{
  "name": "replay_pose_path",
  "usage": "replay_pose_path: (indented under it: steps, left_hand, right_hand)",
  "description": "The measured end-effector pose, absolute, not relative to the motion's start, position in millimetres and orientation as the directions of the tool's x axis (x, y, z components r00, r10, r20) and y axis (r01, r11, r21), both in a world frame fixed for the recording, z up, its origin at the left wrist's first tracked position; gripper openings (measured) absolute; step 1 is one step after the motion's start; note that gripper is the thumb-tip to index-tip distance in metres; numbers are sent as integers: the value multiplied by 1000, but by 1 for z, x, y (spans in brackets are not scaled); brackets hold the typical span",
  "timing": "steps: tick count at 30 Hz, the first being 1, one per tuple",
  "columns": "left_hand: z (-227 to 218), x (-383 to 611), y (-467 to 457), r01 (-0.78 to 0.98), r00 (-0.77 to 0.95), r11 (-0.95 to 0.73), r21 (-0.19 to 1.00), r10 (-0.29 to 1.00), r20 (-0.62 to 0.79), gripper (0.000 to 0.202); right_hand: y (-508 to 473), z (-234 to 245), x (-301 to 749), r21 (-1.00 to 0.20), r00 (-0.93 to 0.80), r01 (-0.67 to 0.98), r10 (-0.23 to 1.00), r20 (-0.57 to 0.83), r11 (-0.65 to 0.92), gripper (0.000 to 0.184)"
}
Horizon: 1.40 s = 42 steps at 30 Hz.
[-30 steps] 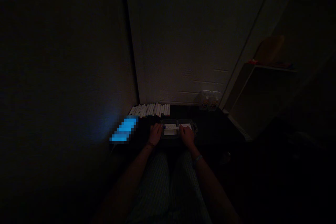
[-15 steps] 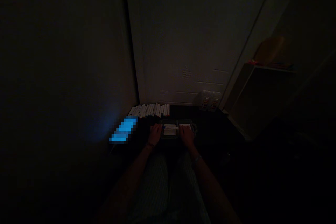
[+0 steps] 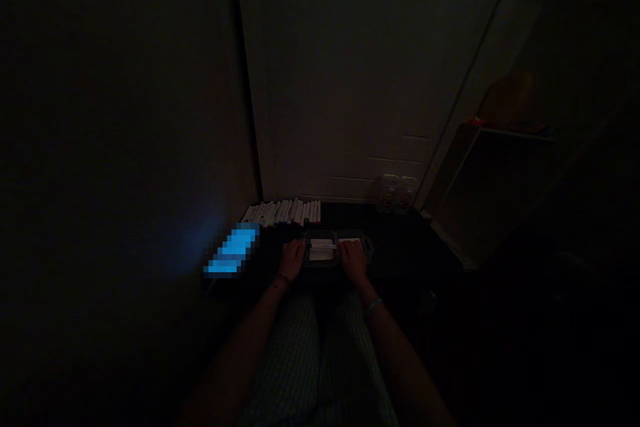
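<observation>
Very dim light blurs the detail. An open clear plastic case (image 3: 320, 264) lies in front of me, with white contents (image 3: 321, 254) in its left part and more white in the right part. Across it runs a thin white marker (image 3: 324, 246) with a blue end on the left. My left hand (image 3: 293, 257) is closed at the blue end, by the case's left side. Closed over the marker's other end is my right hand (image 3: 353, 260), above the case's right half. The fingertips are hard to make out.
A row of white markers (image 3: 283, 212) lies at the back left of the dark table (image 3: 415, 240). A lit, pixelated screen (image 3: 233, 251) is at the left. Two clear packages (image 3: 397, 193) stand against the wall. A shelf unit (image 3: 465, 180) is at the right.
The view has shifted slightly, so everything sits a little further left. Both hands keep nearly the same place at the marker and case.
</observation>
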<state>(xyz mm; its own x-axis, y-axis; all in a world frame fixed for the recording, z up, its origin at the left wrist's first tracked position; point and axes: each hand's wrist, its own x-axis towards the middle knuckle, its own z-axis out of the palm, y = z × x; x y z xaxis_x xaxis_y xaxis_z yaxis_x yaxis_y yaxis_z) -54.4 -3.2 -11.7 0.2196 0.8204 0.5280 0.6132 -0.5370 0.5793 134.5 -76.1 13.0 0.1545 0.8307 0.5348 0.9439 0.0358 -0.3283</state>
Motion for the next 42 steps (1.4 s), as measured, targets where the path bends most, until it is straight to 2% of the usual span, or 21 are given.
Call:
replay_pose_path:
  steps: [7,23,31,42]
  left_hand:
    - [-15,-53,0,607,191,-523,598,827,529,30]
    - [-13,-52,-1,652,239,-553,520,800,551,28]
    - [-15,-52,1,635,255,-578,513,783,567,29]
    - [-9,-53,-5,600,230,-559,573,806,546,30]
  right_hand:
    - [-77,13,134,-324,152,945,825,544,40,39]
    - [-75,9,134,-363,270,924,880,390,-122,51]
    - [-75,8,136,-355,245,932,854,460,-76,48]
    - [-75,11,135,-387,214,922,823,526,7,40]
